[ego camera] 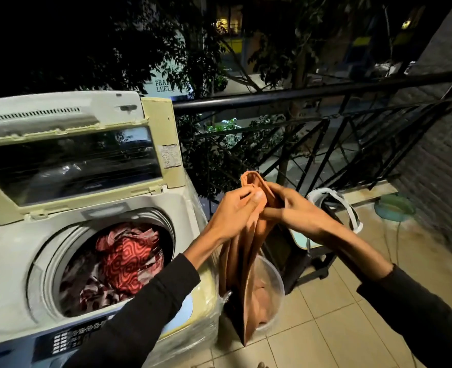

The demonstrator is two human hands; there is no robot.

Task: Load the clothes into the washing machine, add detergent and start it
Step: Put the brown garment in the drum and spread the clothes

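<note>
Gripping orange garment [248, 251] beside open washer rim [44, 264]: left hand [232, 216], right hand [301, 213].

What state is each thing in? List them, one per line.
Washing machine lid: raised open.
Drum: partly loaded with red patterned clothes.
Orange garment: held up, hanging into the clear tub.
Left hand: gripping the garment.
Right hand: gripping the garment.
</note>
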